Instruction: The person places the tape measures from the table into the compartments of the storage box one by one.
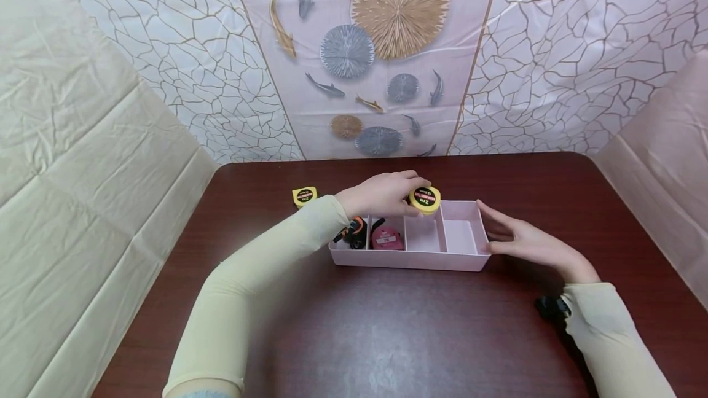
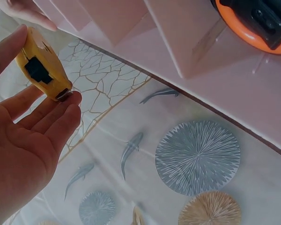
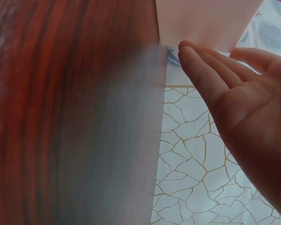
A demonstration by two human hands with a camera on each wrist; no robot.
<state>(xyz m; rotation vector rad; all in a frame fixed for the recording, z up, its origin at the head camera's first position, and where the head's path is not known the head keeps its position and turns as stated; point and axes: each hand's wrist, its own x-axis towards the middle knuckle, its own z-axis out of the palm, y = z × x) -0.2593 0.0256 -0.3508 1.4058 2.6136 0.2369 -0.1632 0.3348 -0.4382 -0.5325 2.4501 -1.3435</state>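
My left hand (image 1: 381,194) pinches a yellow tape measure (image 1: 425,199) between thumb and fingers, above the right half of a pale pink divided tray (image 1: 409,260). In the left wrist view the tape measure (image 2: 46,70) is seen edge-on, its dark slot facing the camera. A black and orange tape measure (image 1: 358,233) lies in the tray's leftmost compartment. Beside it, in the second compartment, is a pink tape measure (image 1: 387,239). My right hand (image 1: 531,243) touches the tray's right end with thumb and fingertips, its fingers fairly straight; the right wrist view shows these fingertips against the end wall (image 3: 203,23).
Another yellow tape measure (image 1: 305,195) lies on the dark wooden table (image 1: 365,324), behind and left of the tray. Patterned cloth (image 1: 381,78) hangs behind the table's far edge, with pale cloth (image 1: 99,171) along the left side.
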